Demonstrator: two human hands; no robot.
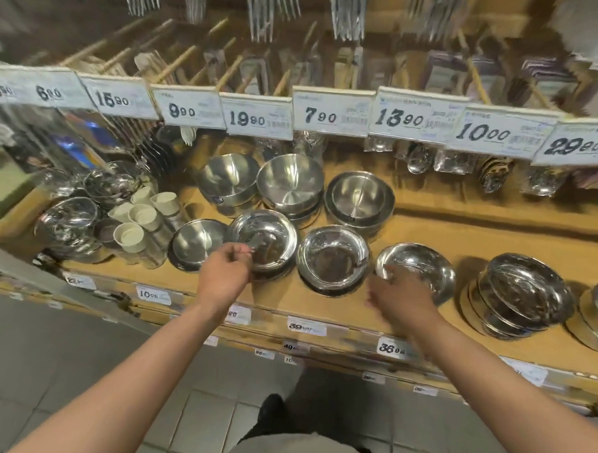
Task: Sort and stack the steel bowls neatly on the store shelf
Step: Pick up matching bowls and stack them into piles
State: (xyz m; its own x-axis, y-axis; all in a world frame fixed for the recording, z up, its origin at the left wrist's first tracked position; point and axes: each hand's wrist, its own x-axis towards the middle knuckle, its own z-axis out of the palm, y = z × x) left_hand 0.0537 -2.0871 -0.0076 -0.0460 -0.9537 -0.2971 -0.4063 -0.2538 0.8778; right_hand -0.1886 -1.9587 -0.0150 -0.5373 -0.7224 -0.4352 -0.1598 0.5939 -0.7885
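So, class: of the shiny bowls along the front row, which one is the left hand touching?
The second from the left: the left hand grips its near rim, unlike its neighbours.

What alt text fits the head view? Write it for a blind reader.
Two bare hands reach over a wooden store shelf of steel bowls: the left hand pinches the rim of a shiny bowl, the blurred right hand nears another bowl. Price tags hang above.

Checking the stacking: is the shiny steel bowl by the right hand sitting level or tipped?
Tipped: the shiny steel bowl leans, its rim lower toward the right hand.
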